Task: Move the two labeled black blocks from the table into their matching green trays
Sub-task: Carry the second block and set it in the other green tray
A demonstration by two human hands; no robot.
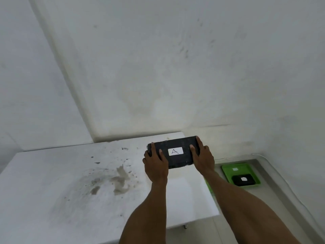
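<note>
A black block (177,144) with a white label marked "A" is held over the far right corner of the white table (70,182). My left hand (155,161) grips its left end and my right hand (202,157) grips its right end. On the floor to the right lies a green tray (228,170) with a small white label, and a second black block (243,179) with a white label rests inside it. A sliver of another green tray (210,188) shows past the table's right edge, mostly hidden by my right forearm.
The table top carries grey stains and dark specks left of the block. White walls meet in a corner behind the table. A thin white cable (274,166) runs along the floor by the right wall. The grey floor lies right of the table.
</note>
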